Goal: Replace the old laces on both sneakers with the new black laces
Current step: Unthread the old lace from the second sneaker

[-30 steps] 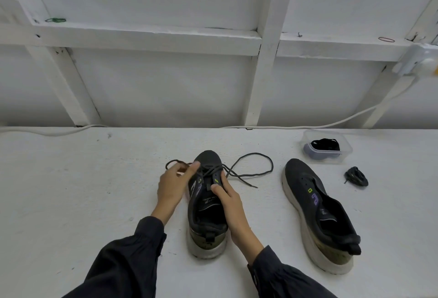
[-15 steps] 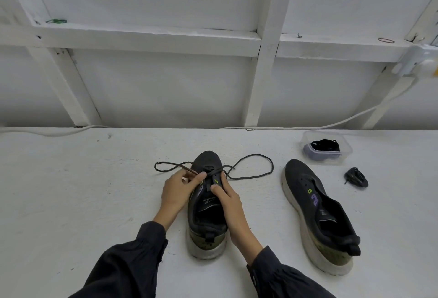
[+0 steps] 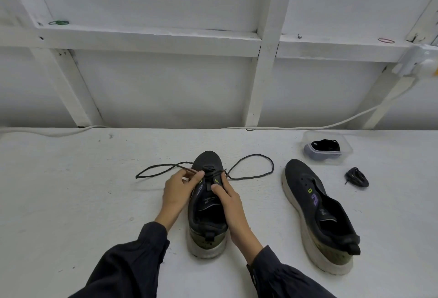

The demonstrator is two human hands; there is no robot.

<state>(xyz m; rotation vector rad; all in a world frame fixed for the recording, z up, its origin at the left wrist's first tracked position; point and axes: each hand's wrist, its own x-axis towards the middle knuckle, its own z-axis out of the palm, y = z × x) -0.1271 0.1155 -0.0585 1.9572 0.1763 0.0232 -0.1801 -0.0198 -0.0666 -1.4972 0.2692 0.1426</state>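
A black sneaker (image 3: 206, 217) with a white sole stands upright on the table, toe pointing away from me. A black lace (image 3: 251, 176) runs through its front eyelets, with one loop lying left of the toe and one right. My left hand (image 3: 179, 191) pinches the left strand of the lace at the shoe's left edge. My right hand (image 3: 228, 199) grips the shoe's right side near the eyelets. A second black sneaker (image 3: 317, 212) lies to the right with no lace in it.
A clear plastic tub (image 3: 344, 153) with a bundled black lace inside sits at the back right. Another bundled black lace (image 3: 356, 177) lies loose beside the second sneaker. A white cable (image 3: 308, 127) runs along the wall at the table's back edge.
My left hand has pulled the left strand through the eyelet, so the loop left of the toe has grown longer. The right loop has shrunk slightly. My right hand has stayed on the shoe.
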